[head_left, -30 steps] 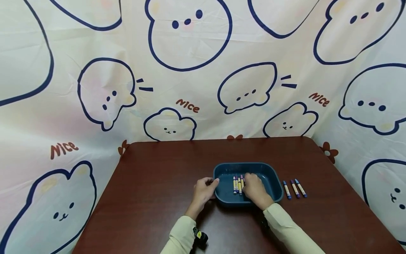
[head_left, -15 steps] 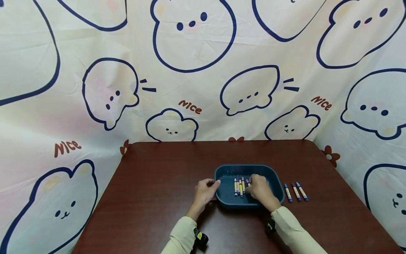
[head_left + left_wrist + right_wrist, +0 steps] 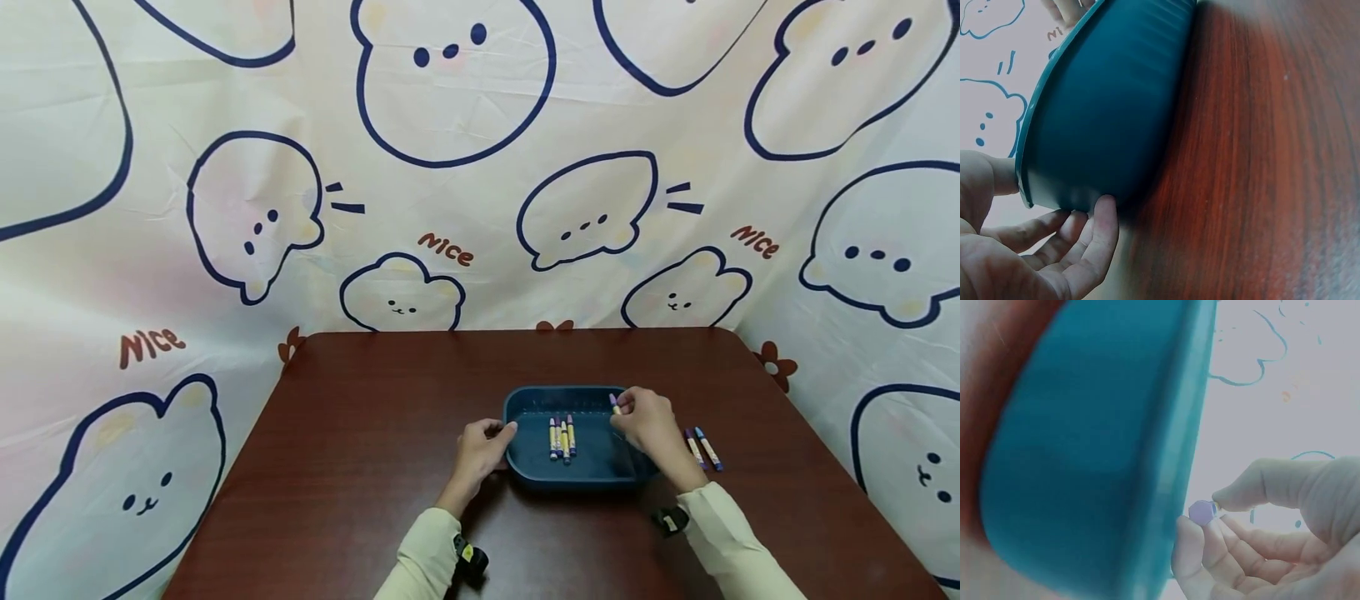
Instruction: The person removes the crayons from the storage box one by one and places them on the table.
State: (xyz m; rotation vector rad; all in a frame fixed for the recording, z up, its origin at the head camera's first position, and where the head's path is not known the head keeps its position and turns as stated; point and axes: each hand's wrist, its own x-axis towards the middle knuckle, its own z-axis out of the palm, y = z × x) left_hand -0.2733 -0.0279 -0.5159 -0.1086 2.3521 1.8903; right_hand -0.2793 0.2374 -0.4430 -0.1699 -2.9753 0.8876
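Observation:
A dark teal plastic tray stands on the table. My left hand grips its left end; in the left wrist view the thumb is over the rim and the fingers lie against the outer wall. Between thumb and fingertips my right hand pinches a crayon with a purple end, over the tray's right side. The right wrist view shows that crayon's purple end close to the rim. Several crayons lie side by side in the tray, left of its middle.
Two crayons show on the table right of the tray, partly behind the right wrist. The brown wooden table reaches back to a cloth backdrop printed with cartoon outlines.
My right hand has lifted the crayon from beside the row and carried it right, toward the tray's right rim. It now covers one of the table crayons. The left hand keeps its hold.

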